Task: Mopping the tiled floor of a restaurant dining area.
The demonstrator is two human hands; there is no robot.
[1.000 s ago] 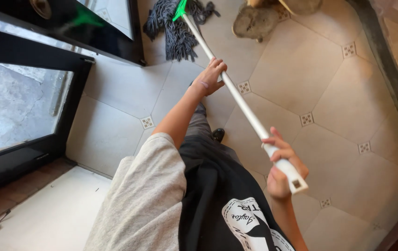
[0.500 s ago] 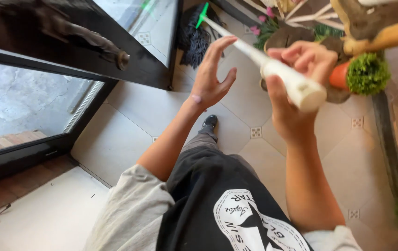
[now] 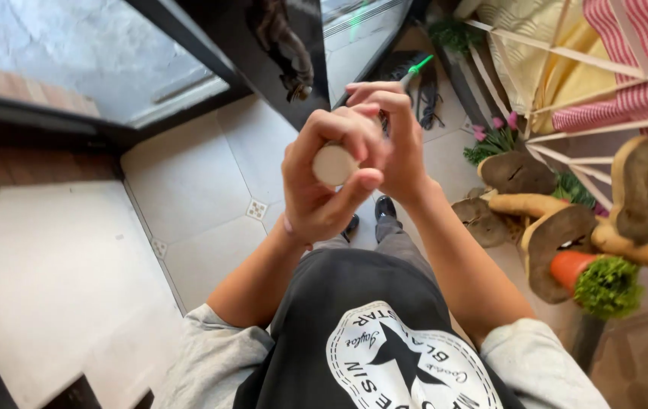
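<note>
Both of my hands wrap the white mop handle (image 3: 335,163), which points almost straight at the camera so I see its round end. My left hand (image 3: 324,178) grips just below that end. My right hand (image 3: 392,132) grips right behind it, farther down the pole. The dark stringy mop head (image 3: 422,91) with its green fitting (image 3: 419,67) rests on the tiled floor (image 3: 195,182) beyond my hands, near a glass door. Most of the pole is hidden behind my hands.
A dark-framed glass door (image 3: 278,53) stands ahead on the left, with a raised pale step (image 3: 43,280) at the near left. On the right are a wooden plant stand (image 3: 558,220), potted plants (image 3: 604,284), pink flowers (image 3: 494,136) and striped fabric (image 3: 634,53).
My left hand, open and off the pole half a second ago, has closed around the handle near its end. The pole has swung up toward the camera, and my view has turned right.
</note>
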